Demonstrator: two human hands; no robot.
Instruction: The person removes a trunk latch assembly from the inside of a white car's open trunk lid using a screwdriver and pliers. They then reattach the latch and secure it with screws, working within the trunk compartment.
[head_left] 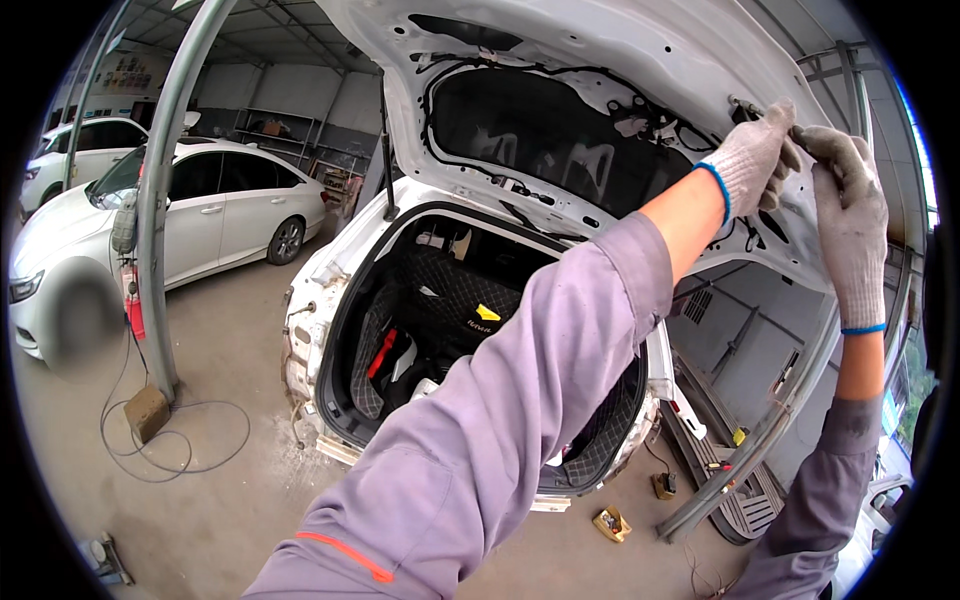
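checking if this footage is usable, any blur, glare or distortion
In the head view, the lens bends the left post; same view, a blurred patch covers part of the white sedan; same view, glare brightens the right edge; same view, left hand and right hand look fairly sharp.

Vehicle repair workshop, shown by a white car [345,247] partly stripped at the rear, its tailgate [570,112] raised, a sedan [225,197] parked and a cable [214,404] looped on the floor [235,345] to that car's left, shelving [290,140] set beyond it
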